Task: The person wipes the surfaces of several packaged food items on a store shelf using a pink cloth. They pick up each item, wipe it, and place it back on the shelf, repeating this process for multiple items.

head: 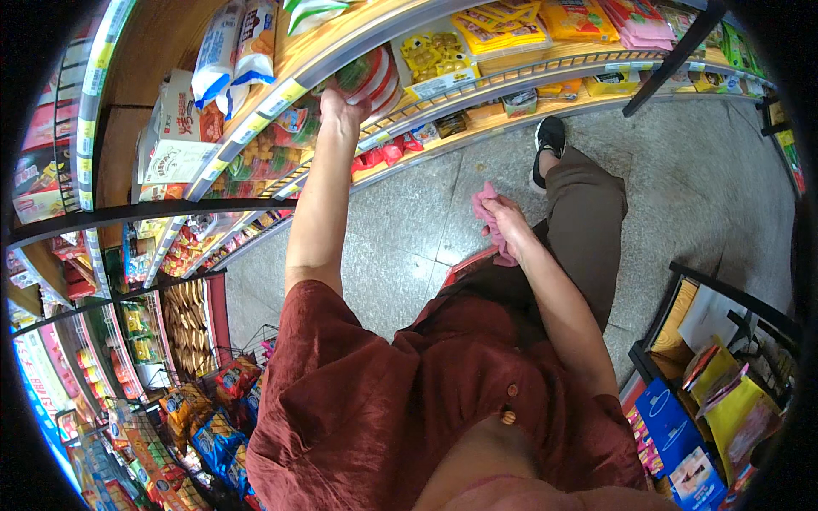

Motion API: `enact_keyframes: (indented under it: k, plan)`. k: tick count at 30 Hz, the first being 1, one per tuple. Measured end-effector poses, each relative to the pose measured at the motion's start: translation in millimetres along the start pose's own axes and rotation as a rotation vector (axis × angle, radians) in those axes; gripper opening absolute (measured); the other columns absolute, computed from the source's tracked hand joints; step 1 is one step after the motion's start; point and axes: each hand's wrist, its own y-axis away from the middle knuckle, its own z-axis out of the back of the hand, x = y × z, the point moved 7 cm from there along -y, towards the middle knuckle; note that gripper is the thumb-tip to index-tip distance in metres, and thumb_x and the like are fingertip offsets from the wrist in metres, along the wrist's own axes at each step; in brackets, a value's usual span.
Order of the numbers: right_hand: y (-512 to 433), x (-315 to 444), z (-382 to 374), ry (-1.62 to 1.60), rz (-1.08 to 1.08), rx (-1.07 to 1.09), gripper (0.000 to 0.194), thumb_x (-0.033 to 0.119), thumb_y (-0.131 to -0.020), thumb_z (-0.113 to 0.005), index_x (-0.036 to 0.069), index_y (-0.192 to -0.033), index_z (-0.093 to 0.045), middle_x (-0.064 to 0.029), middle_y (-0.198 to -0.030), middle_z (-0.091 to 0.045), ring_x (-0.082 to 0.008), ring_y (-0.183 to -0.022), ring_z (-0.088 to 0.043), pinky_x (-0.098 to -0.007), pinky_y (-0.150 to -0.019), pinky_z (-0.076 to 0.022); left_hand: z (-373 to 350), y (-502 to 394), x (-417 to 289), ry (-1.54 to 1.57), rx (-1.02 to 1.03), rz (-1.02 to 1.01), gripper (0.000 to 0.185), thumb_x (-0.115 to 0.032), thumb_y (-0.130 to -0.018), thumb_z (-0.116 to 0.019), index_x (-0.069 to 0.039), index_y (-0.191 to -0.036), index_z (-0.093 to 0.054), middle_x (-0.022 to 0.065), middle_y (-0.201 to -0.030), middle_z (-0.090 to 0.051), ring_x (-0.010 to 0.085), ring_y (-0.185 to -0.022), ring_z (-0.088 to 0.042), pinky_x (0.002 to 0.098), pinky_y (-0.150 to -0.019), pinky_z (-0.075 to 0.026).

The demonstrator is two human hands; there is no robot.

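Observation:
On the left, my left hand (345, 107) reaches into a wooden shelf and touches a round clear plastic tub (353, 71) with a red-and-white rim. More tubs of the same kind (385, 83) stand against it. The fingers are partly hidden, so their grip is unclear. Low in front of my body, my right hand (511, 223) holds a crumpled pink cloth (489, 199), which hangs out on both sides of the fist.
Packaged snacks fill the shelf, among them yellow packets (438, 57) in a tray. A wire guard (537, 73) and price strips edge it. A black post (674, 57) stands at the right. Bagged snacks hang on a wire rack (211, 434); another display (696, 383) stands lower right.

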Motion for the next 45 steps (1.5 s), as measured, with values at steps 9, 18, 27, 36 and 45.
enact_keyframes:
  k: [9, 18, 27, 36, 45]
  plan:
    - [-1, 0, 7, -0.037, 0.094, 0.047, 0.031, 0.025, -0.087, -0.053, 0.004, -0.109, -0.057, -0.0044, -0.100, -0.058, -0.0138, -0.081, -0.054, -0.0289, -0.054, -0.0480, 17, 10, -6, -0.171, -0.183, 0.067, 0.027, -0.044, -0.087, -0.047, -0.019, -0.092, -0.057, -0.0009, -0.077, -0.062, 0.0143, -0.048, -0.047, 0.0279, -0.050, -0.041]
    - [0, 4, 7, -0.084, 0.143, 0.054, 0.026, 0.024, -0.089, -0.050, 0.004, -0.104, -0.057, -0.0016, -0.088, -0.059, -0.0119, -0.071, -0.054, -0.0293, -0.054, -0.0474, 19, 14, -8, 0.022, 0.022, 0.044, 0.038, -0.039, -0.081, -0.057, -0.014, -0.110, -0.052, 0.0102, -0.110, -0.057, 0.0259, -0.094, -0.056, 0.0403, -0.085, -0.044]
    - [17, 47, 10, -0.283, 0.354, -0.055, 0.030, 0.030, -0.093, -0.049, 0.011, -0.115, -0.054, -0.0013, -0.096, -0.060, -0.0103, -0.064, -0.056, -0.0250, -0.047, -0.0416, 73, 146, 60, -0.332, 0.088, -0.203, 0.028, -0.022, -0.086, -0.059, -0.011, -0.110, -0.051, 0.0050, -0.106, -0.060, 0.0219, -0.097, -0.060, 0.0408, -0.089, -0.046]
    - [82, 87, -28, 1.072, 1.149, -0.341, 0.043, 0.028, -0.084, -0.056, 0.019, -0.126, -0.048, -0.0049, -0.134, -0.043, -0.0270, -0.127, -0.031, -0.0452, -0.096, -0.0238, 50, 209, 188, -0.605, 0.357, -0.044, 0.042, -0.017, -0.080, -0.063, -0.011, -0.120, -0.050, 0.0026, -0.110, -0.060, 0.0154, -0.097, -0.058, 0.0322, -0.082, -0.049]
    - [48, 93, 42, 0.301, 0.636, -0.409, 0.042, 0.037, -0.096, -0.038, 0.006, -0.122, -0.047, -0.0110, -0.114, -0.057, -0.0247, -0.101, -0.057, -0.0345, -0.085, -0.0449, 42, 237, 177, -0.811, 0.440, 0.032, 0.045, -0.011, -0.076, -0.061, -0.007, -0.119, -0.051, 0.0027, -0.109, -0.061, 0.0118, -0.099, -0.056, 0.0274, -0.086, -0.043]
